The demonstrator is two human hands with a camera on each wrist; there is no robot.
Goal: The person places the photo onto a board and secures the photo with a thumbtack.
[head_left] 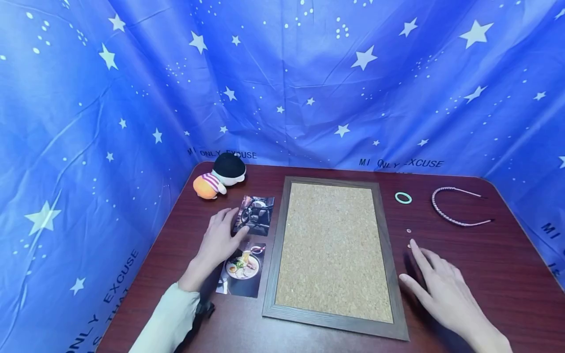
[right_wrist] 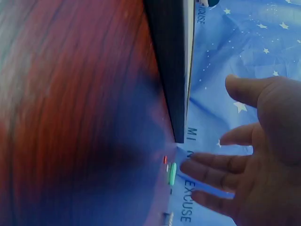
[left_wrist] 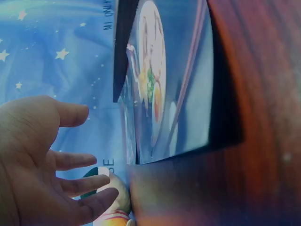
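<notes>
My left hand is held with loosely spread fingers at the left edge of a motorcycle photo. Just below it lies a photo of a ramen bowl, seen close up in the left wrist view. Nothing is in the palm of the left hand there. On the other side of a framed cork board, my right hand reaches forward, its index fingertip right at a tiny round piece. Another tiny reddish piece lies slightly farther back. The right wrist view shows the right hand with extended fingers, holding nothing.
A plush toy with a black top and orange bottom sits at the back left. Toward the back right are a mint-green ring and a braided headband. Blue star-patterned curtains enclose the dark red table.
</notes>
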